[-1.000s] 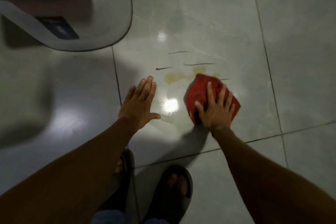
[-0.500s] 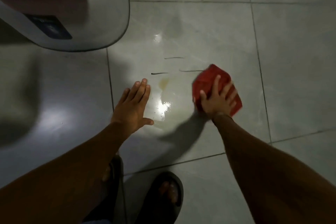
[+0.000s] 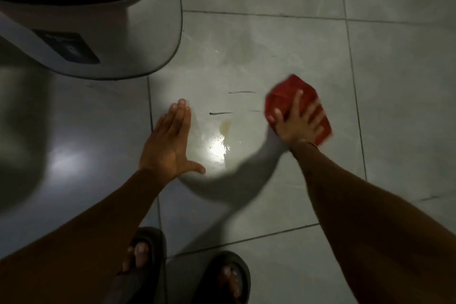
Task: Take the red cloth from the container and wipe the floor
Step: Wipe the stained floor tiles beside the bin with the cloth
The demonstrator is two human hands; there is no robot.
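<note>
As my right hand (image 3: 297, 124) swept the red cloth (image 3: 293, 96) rightward off the yellowish spill (image 3: 225, 126), fingers splayed flat on it mid-floor (image 3: 246, 44), part stayed unwiped; left hand (image 3: 170, 140) hovered open, empty.

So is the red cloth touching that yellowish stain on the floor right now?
Apart. The head view shows bare tile between the red cloth, under the right hand, and the yellowish stain.

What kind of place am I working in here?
Probably a tiled room in a home. Glossy grey floor tiles with grout lines, a grey plastic container standing on them, and sandalled feet suggest indoors; which room cannot be told.
</note>
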